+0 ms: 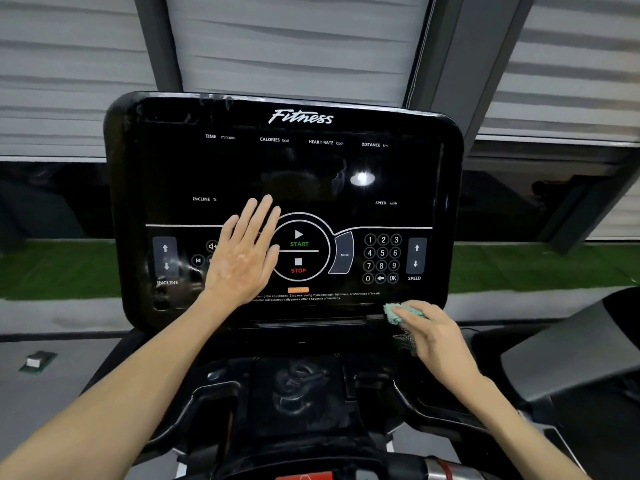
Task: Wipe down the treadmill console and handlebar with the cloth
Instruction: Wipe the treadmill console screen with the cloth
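The black treadmill console fills the middle of the view, with a START/STOP dial and a number pad. My left hand lies flat on its face, fingers straight, just left of the dial. My right hand grips a bunched teal cloth against the console's lower right edge, below the number pad. The handlebar shows at the bottom edge, black with a silver and red section.
A dark moulded tray sits below the console between my forearms. Another grey machine stands to the right. Window blinds and a strip of green turf lie behind the console. A small green-and-white object rests on the floor at left.
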`<state>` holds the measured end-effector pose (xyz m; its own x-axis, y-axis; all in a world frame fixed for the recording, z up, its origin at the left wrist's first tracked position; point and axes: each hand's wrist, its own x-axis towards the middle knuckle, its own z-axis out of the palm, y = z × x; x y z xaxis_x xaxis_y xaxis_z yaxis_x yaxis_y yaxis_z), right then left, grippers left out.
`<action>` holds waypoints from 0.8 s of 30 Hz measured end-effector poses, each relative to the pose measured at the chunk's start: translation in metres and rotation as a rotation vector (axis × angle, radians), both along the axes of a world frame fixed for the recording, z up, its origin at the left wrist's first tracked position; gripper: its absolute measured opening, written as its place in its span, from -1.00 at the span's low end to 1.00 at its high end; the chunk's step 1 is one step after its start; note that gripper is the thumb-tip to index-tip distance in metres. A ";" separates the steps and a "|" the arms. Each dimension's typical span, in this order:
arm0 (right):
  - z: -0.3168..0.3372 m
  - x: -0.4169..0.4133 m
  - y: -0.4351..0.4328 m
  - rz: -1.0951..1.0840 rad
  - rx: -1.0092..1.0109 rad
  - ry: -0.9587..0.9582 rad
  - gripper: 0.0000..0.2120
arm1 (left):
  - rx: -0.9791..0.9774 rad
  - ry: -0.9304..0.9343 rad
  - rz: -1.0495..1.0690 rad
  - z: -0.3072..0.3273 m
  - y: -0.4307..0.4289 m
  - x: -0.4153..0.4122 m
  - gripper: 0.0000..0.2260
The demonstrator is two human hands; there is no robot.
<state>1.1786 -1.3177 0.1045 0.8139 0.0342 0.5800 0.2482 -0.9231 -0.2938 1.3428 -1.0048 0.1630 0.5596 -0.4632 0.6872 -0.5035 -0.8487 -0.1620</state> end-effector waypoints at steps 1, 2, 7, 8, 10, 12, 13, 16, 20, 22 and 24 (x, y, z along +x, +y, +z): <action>0.001 0.001 0.003 -0.006 -0.009 -0.019 -0.66 | -0.001 -0.003 0.002 0.000 0.000 0.000 -0.47; 0.003 0.002 0.008 0.002 -0.018 -0.039 -0.67 | 0.000 -0.005 0.002 0.000 0.000 0.000 -0.47; 0.002 0.013 0.035 0.195 -0.070 0.006 -0.72 | 0.001 -0.004 0.001 0.001 0.000 0.000 -0.48; 0.002 0.014 0.035 0.211 -0.052 0.023 -0.72 | 0.001 -0.002 -0.001 0.001 0.000 0.000 -0.48; 0.003 0.012 0.028 0.215 -0.021 0.022 -0.75 | -0.008 -0.004 -0.006 0.001 0.000 0.000 -0.48; 0.000 0.006 0.014 0.152 0.003 -0.017 -0.74 | -0.010 -0.011 -0.010 0.001 0.000 0.000 -0.48; -0.002 0.002 0.006 0.103 0.018 -0.044 -0.73 | -0.006 -0.016 -0.010 0.001 0.000 -0.001 -0.48; -0.014 -0.010 -0.006 0.009 -0.033 -0.129 -0.71 | 0.003 -0.028 -0.001 0.001 0.000 -0.001 -0.47; -0.016 -0.014 0.005 -0.019 -0.051 -0.205 -0.76 | 0.011 -0.025 -0.005 0.002 0.001 -0.001 -0.47; -0.014 -0.012 0.012 -0.002 -0.045 -0.202 -0.76 | 0.013 -0.023 -0.011 0.002 0.001 -0.001 -0.47; -0.012 -0.007 0.025 0.084 -0.058 -0.210 -0.81 | 0.010 -0.025 -0.014 0.001 0.001 -0.001 -0.47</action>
<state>1.1715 -1.2932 0.0926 0.6686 0.1354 0.7312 0.3751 -0.9105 -0.1744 1.3422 -1.0037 0.1642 0.5359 -0.4778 0.6961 -0.5106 -0.8400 -0.1834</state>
